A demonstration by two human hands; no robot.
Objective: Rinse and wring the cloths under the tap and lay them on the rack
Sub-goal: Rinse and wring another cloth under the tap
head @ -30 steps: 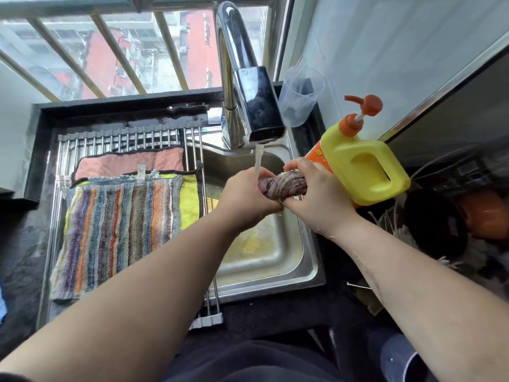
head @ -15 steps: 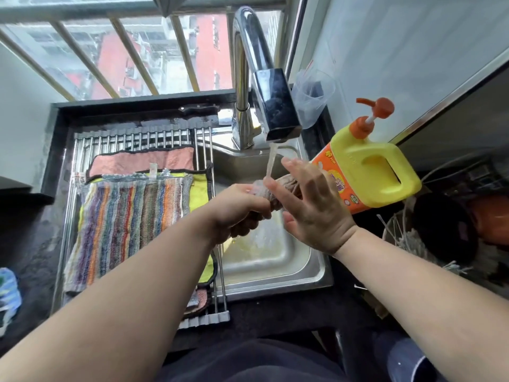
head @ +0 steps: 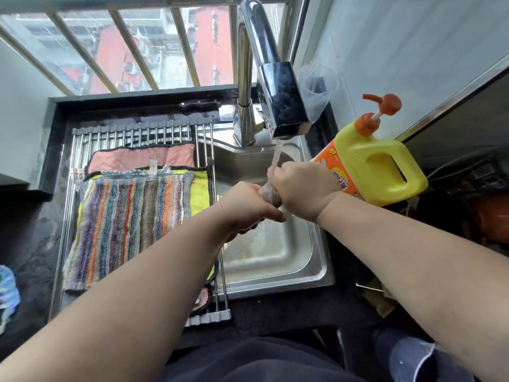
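A twisted brownish cloth [head: 271, 194] is held over the steel sink [head: 278, 260], with only a short piece showing between my hands. My left hand [head: 243, 206] grips its lower end and my right hand [head: 301, 188] grips its upper end. Water runs from the chrome tap [head: 283, 106] onto the cloth and my right hand. On the roll-up metal rack [head: 137, 133] to the left lie a striped cloth [head: 129, 224], a yellow cloth [head: 199, 194] beneath it and a pink cloth [head: 143, 158] behind.
A yellow soap jug with an orange pump [head: 377, 164] stands right of the sink, close to my right hand. A clear plastic cup [head: 316, 89] sits behind the tap. Dark countertop surrounds the sink; a blue-and-white cloth [head: 7, 296] lies at the far left.
My right hand, open-fingered half a second ago, has closed over the cloth again. Both hands have turned, so the cloth now runs more upright under the stream.
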